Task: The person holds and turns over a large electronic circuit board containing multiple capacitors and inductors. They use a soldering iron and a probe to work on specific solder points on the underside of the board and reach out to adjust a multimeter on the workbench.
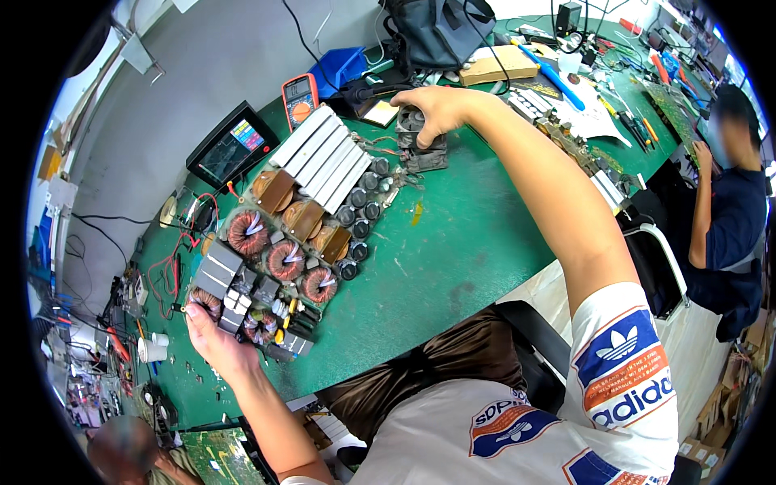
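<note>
A large power circuit board (284, 260) lies angled on the green bench, carrying long silver heatsinks, copper-wound coils, transformers and capacitors. My left hand (212, 338) grips its lower left corner, thumb by a wound coil. Up at the back, my right hand (428, 111) has its fingers curled around a dusty dark fan unit (420, 159), beside the board's upper right end. Thin wires run between the board and that unit.
Behind sit a small monitor (222, 153), an orange multimeter (299, 105), a blue bin (335, 65) and a black bag (428, 24). Tools and boards crowd the right side (558, 137). Co-workers sit at right (727, 210) and lower left (121, 444).
</note>
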Demonstrator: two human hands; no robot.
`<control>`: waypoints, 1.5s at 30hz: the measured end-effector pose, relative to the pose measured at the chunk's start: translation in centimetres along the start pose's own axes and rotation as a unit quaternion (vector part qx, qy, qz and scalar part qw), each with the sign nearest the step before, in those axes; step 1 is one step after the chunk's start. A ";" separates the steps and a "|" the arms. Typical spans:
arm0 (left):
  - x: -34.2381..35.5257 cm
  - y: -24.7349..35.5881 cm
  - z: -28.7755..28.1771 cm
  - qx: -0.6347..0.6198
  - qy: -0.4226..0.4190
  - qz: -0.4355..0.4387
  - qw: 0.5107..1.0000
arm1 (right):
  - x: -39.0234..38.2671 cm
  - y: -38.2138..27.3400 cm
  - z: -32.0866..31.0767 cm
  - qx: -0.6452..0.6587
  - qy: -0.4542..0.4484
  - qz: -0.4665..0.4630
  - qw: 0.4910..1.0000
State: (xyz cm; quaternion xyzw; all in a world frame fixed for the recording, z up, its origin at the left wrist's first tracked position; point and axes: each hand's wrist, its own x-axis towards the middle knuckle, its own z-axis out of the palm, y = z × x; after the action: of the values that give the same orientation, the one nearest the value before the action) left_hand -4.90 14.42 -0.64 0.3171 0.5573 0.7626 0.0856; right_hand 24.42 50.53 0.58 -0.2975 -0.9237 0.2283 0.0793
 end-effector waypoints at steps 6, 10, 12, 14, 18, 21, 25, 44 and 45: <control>0.8 0.2 -3.0 0.076 0.015 -0.041 0.996 | -1.9 -3.1 2.4 -0.198 0.127 -0.081 0.968; 0.4 0.3 -3.0 0.030 0.020 -0.087 0.996 | -6.6 -8.0 6.3 -0.035 0.177 -0.013 0.983; 0.5 -0.5 -2.6 0.024 0.026 -0.101 0.994 | -8.6 -7.2 7.1 0.013 0.156 0.034 0.987; -0.1 -0.8 -0.3 0.028 0.078 -0.140 0.987 | -8.6 -5.6 9.1 0.017 0.175 0.046 0.983; 0.9 -2.1 -3.5 -0.002 -0.003 -0.128 0.992 | -6.4 -4.4 10.1 0.137 0.190 -0.007 0.972; 0.8 -2.7 -2.9 -0.002 0.001 -0.138 0.990 | -6.2 -4.2 10.3 0.132 0.208 -0.016 0.969; 1.2 -3.6 -3.7 -0.004 -0.024 -0.153 0.988 | -6.1 -4.9 11.7 0.066 0.260 -0.025 0.963; -0.7 -2.4 -1.6 -0.103 0.013 -0.289 0.952 | -11.5 -9.1 6.2 -0.167 0.252 -0.010 0.953; -0.9 -2.5 -1.8 -0.118 -0.028 -0.297 0.947 | -12.5 -9.2 6.0 -0.171 0.243 -0.002 0.955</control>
State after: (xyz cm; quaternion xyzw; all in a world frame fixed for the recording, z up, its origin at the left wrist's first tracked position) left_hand -5.76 13.46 -3.63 0.1465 0.5296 0.7536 0.3608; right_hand 28.15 34.35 -0.53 -0.3515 -0.9021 -0.0125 0.2501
